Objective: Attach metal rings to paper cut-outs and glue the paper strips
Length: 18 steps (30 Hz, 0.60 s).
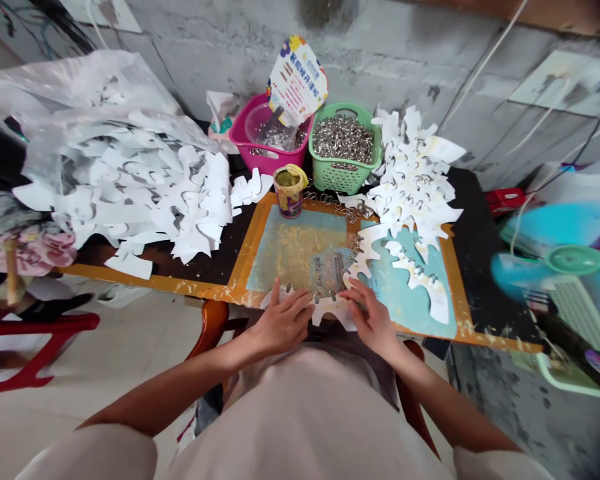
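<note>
Where green basket (pixel 347 175) stands, rings (pixel 345 139) heap.

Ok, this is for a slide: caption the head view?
Left hand and right hand at ringed white cut-outs, before a pink basket and a green basket of metal rings.

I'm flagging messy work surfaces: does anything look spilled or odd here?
Yes. Loose metal rings lie on the table in front of the green basket, outside it, as if spilled, though they may have been put there. Yellowish smears streak the blue sheet, which looks dirty.
</note>
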Available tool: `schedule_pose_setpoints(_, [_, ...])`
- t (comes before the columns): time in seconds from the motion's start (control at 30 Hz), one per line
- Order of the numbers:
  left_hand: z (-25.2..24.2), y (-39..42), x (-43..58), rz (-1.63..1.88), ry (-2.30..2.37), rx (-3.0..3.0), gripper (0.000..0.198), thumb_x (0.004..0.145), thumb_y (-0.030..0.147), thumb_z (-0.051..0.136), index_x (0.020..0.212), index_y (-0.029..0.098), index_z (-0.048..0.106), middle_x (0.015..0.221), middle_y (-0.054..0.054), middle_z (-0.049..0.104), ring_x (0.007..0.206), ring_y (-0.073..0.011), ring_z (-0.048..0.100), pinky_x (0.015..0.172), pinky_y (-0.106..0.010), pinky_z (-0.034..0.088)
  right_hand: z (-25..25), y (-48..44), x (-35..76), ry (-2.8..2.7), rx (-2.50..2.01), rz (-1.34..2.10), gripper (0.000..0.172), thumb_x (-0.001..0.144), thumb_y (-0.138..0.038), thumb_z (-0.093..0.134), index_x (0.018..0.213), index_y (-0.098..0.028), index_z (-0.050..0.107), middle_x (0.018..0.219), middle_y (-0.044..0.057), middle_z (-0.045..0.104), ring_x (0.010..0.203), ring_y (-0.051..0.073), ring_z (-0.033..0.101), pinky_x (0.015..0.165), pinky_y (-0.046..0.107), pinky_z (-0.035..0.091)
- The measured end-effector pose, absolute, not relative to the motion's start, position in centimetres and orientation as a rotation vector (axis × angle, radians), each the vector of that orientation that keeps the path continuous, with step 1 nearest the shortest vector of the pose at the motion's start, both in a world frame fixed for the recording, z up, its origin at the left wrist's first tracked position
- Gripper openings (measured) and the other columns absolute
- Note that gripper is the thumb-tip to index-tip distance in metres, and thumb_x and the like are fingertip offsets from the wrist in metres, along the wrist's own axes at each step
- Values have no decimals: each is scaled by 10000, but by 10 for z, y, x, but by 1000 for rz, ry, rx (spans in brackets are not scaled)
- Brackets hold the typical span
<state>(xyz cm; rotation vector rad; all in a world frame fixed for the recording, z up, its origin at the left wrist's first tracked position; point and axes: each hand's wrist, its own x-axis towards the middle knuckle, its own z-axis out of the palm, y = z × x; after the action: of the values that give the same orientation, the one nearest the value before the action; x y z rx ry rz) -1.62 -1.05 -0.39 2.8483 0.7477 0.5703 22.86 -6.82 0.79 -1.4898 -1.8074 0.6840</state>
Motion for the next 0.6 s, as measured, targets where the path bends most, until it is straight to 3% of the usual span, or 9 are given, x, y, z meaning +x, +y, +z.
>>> schedule_pose_setpoints(0.17, [6, -9, -12, 774, 887, 2675, 249, 847, 183, 490, 1033, 190, 655, 1248, -121, 658, 1258, -297, 536, 1195, -646, -3, 1, -72, 240, -1984, -1444, 519, 598, 953, -147, 456, 1516, -263, 291, 1172, 83, 714, 1107, 249, 651, 928, 452, 545])
schedule_pose_setpoints(0.3, [3, -16, -1, 971, 924, 2594, 389, 810, 207, 507, 1187, 168, 596, 1221, -129, 682, 1262, -314, 527, 1190, -652, -8, -4, -71, 242, -2100, -1421, 432, 635, 952, -126, 447, 1542, -262, 257, 1174, 83, 714, 1061, 252, 660, 887, 443, 559])
schedule_pose_setpoints(0.47, [-13, -29, 17, 784, 662, 2739, 564, 870, 212, 452, 1425, 121, 425, 1232, -143, 687, 1290, -308, 522, 1153, -666, -113, -4, -71, 239, -2179, -1425, 308, 680, 961, -114, 440, 1569, -240, 162, 1208, 91, 706, 1102, 253, 641, 897, 435, 528])
schedule_pose_setpoints(0.6, [-23, -29, 18, 765, 749, 2754, 599, 883, 209, 436, 1461, 70, 367, 1162, -157, 702, 1155, -300, 612, 1175, -652, -42, -3, -69, 235, -2201, -1513, 248, 675, 962, -123, 437, 1567, -200, 148, 1157, 89, 727, 1073, 257, 649, 1004, 496, 453])
